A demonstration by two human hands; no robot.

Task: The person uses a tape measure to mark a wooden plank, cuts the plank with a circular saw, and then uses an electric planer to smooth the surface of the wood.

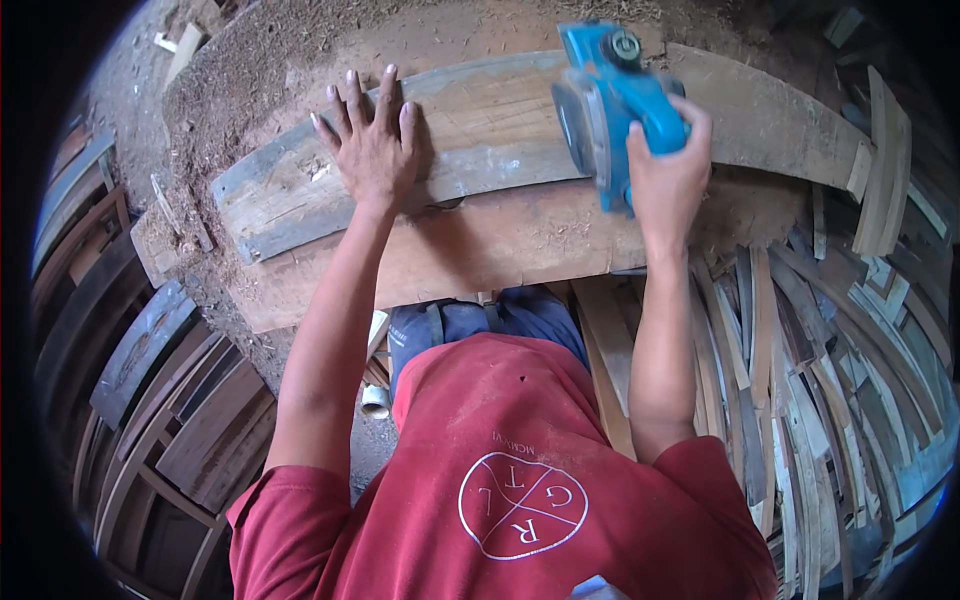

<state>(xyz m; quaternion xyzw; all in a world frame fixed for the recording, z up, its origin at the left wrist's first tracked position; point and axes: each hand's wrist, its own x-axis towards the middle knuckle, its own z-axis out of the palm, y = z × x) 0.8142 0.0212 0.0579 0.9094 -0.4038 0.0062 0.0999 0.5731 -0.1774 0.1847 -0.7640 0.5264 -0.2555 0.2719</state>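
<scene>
A long weathered wooden board [480, 130] lies across the workbench, its grey surface marked with scratches and pale patches. Flat on the board's left part rests my left hand [375, 150], fingers spread and nothing in it. My right hand [672, 175] is wrapped round the rear handle of a blue electric hand planer [615, 105]. The planer is over the right half of the board and appears tipped on its side; whether it touches the wood I cannot tell. Its round black knob shows at the far end.
Sawdust and shavings [240, 75] cover the workbench [480, 245] behind and beside the board. Stacked planks [215, 430] stand on the left, and many thin wood strips [800, 400] are piled on the right. A white cup-like piece [376, 402] sits low near my left leg.
</scene>
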